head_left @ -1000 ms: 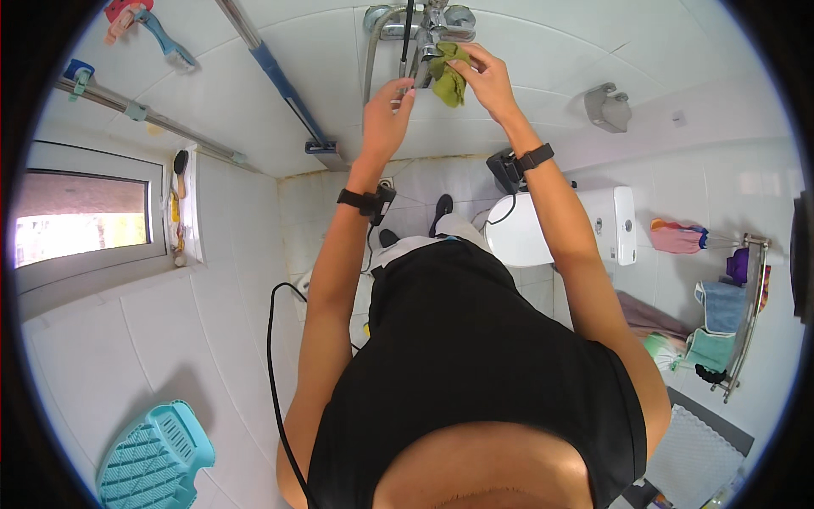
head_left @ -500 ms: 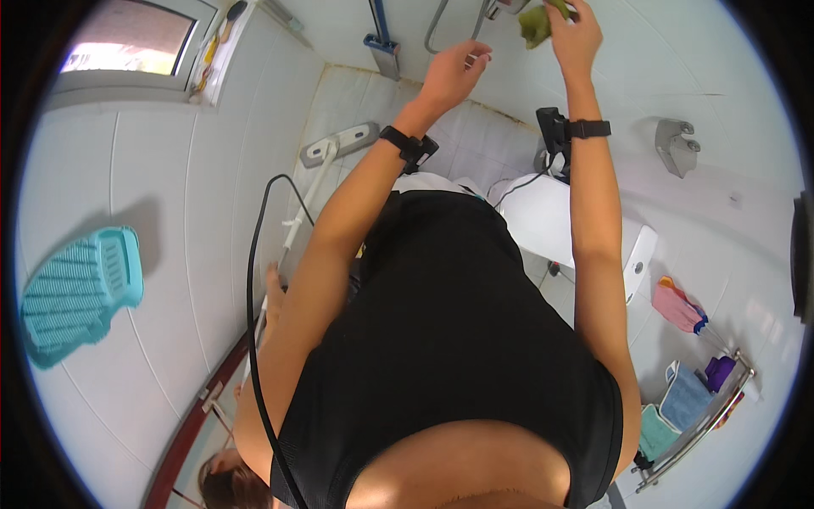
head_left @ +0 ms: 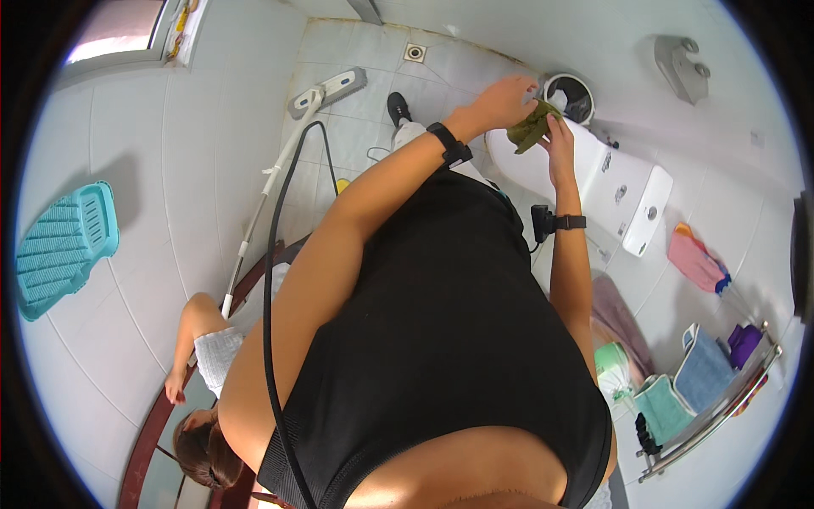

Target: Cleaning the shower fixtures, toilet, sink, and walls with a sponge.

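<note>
A crumpled olive-green cloth [head_left: 527, 133] hangs between my two hands, in front of the white toilet [head_left: 623, 182]. My right hand [head_left: 560, 151] pinches its right side between thumb and fingers. From the upper left, my left hand [head_left: 507, 100] meets the cloth's top edge with curled fingers; the fingertips are partly hidden. Each wrist wears a black strap with a small device.
A round bin [head_left: 570, 99] with a liner stands beside the toilet. On the left a flat mop [head_left: 331, 91] leans along the wall, near a turquoise washboard [head_left: 72, 250]. Another person [head_left: 208, 356] is low at the left. Towels [head_left: 704, 369] hang from a rail at right.
The cloth and my right hand have come down from the wall fixture to above the toilet. My left hand has moved right and down to the cloth. The view has shifted, showing more floor.
</note>
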The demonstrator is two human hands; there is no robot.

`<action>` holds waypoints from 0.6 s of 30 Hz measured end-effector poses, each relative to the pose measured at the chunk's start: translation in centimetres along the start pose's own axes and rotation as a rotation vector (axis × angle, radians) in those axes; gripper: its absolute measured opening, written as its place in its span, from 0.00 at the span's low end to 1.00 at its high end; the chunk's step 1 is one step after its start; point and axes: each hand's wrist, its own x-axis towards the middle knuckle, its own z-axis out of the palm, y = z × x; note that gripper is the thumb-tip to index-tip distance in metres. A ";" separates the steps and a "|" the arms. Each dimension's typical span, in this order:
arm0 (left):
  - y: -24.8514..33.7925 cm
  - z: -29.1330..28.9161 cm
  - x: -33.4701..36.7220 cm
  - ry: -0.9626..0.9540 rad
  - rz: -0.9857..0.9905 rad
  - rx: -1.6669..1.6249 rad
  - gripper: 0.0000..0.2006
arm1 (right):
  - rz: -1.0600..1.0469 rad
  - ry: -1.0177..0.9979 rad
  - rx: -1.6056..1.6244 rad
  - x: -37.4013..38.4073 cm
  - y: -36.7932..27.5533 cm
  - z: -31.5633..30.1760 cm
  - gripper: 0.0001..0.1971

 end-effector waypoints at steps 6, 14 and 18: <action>4.1 6.0 -2.8 -0.274 -0.027 -0.066 0.20 | 0.013 -0.086 0.327 -7.1 1.2 -5.4 0.26; 8.1 8.5 -3.4 -0.484 -0.014 -0.081 0.15 | -0.115 -0.024 0.081 -11.6 2.6 -8.9 0.20; 9.7 10.6 -2.0 -0.508 -0.024 -0.105 0.10 | -0.189 0.132 -0.048 -10.3 6.0 -12.1 0.17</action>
